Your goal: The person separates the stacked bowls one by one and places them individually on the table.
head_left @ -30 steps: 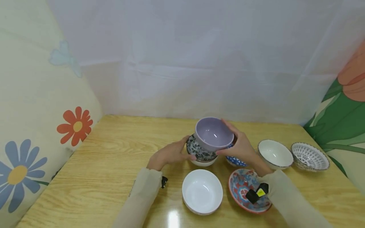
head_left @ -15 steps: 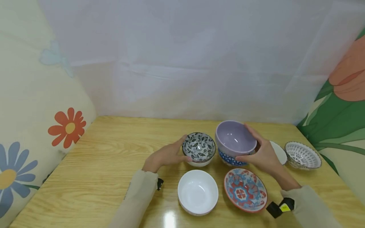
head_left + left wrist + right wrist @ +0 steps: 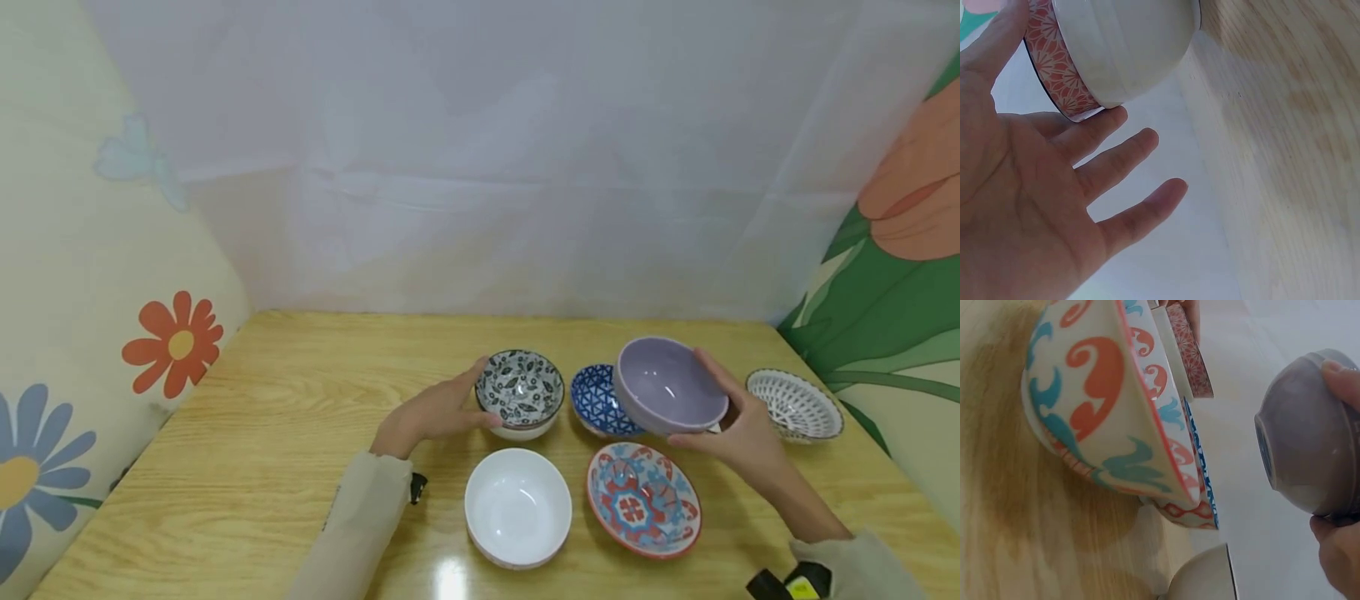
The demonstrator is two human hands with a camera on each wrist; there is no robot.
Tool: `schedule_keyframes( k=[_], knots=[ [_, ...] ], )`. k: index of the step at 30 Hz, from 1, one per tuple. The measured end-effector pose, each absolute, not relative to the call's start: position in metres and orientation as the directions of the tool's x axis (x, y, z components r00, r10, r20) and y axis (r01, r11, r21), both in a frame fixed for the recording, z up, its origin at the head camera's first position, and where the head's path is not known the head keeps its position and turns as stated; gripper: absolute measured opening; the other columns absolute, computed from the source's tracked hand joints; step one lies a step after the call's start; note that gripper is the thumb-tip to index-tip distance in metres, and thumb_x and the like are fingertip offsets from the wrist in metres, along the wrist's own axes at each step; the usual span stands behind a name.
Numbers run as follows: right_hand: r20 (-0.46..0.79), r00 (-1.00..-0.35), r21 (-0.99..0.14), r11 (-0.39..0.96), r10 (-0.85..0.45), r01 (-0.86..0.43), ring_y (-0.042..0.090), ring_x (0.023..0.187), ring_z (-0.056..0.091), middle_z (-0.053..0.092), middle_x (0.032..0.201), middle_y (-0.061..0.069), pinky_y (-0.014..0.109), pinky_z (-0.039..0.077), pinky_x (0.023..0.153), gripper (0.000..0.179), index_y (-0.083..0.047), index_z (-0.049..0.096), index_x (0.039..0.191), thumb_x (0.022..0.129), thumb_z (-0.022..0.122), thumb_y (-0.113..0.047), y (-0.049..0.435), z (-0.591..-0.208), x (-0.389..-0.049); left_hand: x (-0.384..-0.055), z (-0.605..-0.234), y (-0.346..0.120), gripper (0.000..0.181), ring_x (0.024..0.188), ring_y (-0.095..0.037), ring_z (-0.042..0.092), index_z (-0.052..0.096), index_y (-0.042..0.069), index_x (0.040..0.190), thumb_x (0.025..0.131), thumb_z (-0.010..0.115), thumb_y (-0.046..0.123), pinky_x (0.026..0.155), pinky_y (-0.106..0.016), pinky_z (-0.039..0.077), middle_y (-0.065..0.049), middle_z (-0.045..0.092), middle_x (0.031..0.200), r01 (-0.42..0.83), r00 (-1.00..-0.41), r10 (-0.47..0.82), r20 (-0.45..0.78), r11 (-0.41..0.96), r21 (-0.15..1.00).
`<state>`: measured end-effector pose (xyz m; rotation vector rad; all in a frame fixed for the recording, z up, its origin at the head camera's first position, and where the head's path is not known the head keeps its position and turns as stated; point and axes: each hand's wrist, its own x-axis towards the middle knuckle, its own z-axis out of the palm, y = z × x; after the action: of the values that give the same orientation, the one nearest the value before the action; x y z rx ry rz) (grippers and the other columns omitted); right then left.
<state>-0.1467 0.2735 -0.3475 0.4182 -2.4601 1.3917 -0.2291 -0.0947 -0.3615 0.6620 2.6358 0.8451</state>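
My right hand (image 3: 750, 433) grips a purple bowl (image 3: 667, 383) by its right side, thumb at the front and fingers behind. The bowl is tilted; the right wrist view shows its grey-looking underside (image 3: 1307, 434) off the table. My left hand (image 3: 438, 412) holds the left rim of a bowl with a black-and-white floral inside (image 3: 521, 387). In the left wrist view this bowl has a red patterned band (image 3: 1060, 69) above a white body, and the outer fingers (image 3: 1141, 215) spread away from it. A blue-and-white bowl (image 3: 596, 396) sits partly behind the purple one.
A plain white bowl (image 3: 517, 508) and a red-and-blue patterned bowl (image 3: 645, 500) stand nearer the front. A white latticed bowl (image 3: 798, 404) is at the right. A dark-rimmed white bowl (image 3: 1207, 578), mostly hidden from the head camera, stands behind the purple bowl. Fabric hangs behind the table.
My right hand has carried the purple bowl rightward, from above the floral bowl past the blue-and-white one. The left hand has stayed at the floral bowl.
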Motion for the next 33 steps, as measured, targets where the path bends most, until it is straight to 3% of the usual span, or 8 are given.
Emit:
schedule_keyframes(
  k=[6, 22, 25, 33],
  knots=[
    [0.384, -0.921, -0.794, 0.483, -0.07, -0.368, -0.014, 0.116, 0.039, 0.035, 0.145, -0.014, 0.001, 0.038, 0.087, 0.106, -0.013, 0.025, 0.152, 0.065, 0.078, 0.015, 0.288, -0.356, -0.135, -0.229, -0.362, -0.095, 0.096, 0.141, -0.033, 0.03, 0.007, 0.011, 0.155, 0.087, 0.064, 0.048, 0.114, -0.047, 0.026, -0.011, 0.018, 0.158, 0.349, -0.846, 0.519, -0.125, 0.714, 0.606],
    [0.404, -0.912, -0.877, 0.252, -0.071, -0.408, -0.014, 0.122, 0.039, 0.035, 0.148, -0.02, 0.0, 0.033, 0.092, 0.104, -0.003, 0.025, 0.15, 0.061, 0.069, 0.029, 0.325, -0.385, -0.103, -0.228, -0.36, -0.094, 0.095, 0.142, -0.032, 0.027, 0.007, 0.01, 0.154, 0.088, 0.064, 0.047, 0.115, -0.046, 0.024, -0.011, 0.015, 0.158, 0.356, -0.843, 0.522, -0.126, 0.719, 0.597],
    [0.392, -0.919, -0.876, 0.286, -0.047, -0.388, -0.015, 0.12, 0.039, 0.035, 0.147, -0.022, -0.001, 0.033, 0.091, 0.104, -0.004, 0.026, 0.15, 0.061, 0.069, 0.029, 0.332, -0.391, -0.098, -0.228, -0.359, -0.094, 0.095, 0.142, -0.033, 0.026, 0.007, 0.009, 0.154, 0.088, 0.063, 0.047, 0.115, -0.046, 0.024, -0.012, 0.015, 0.158, 0.359, -0.842, 0.525, -0.126, 0.717, 0.597],
    [0.327, -0.945, -0.776, 0.571, 0.004, -0.267, -0.025, 0.112, 0.034, 0.026, 0.147, -0.03, -0.003, 0.032, 0.088, 0.106, -0.012, 0.023, 0.152, 0.065, 0.076, 0.017, 0.343, -0.404, -0.085, -0.227, -0.36, -0.095, 0.095, 0.142, -0.033, 0.027, 0.007, 0.009, 0.154, 0.088, 0.064, 0.046, 0.115, -0.046, 0.025, -0.012, 0.015, 0.158, 0.357, -0.843, 0.524, -0.119, 0.711, 0.606]
  ],
)
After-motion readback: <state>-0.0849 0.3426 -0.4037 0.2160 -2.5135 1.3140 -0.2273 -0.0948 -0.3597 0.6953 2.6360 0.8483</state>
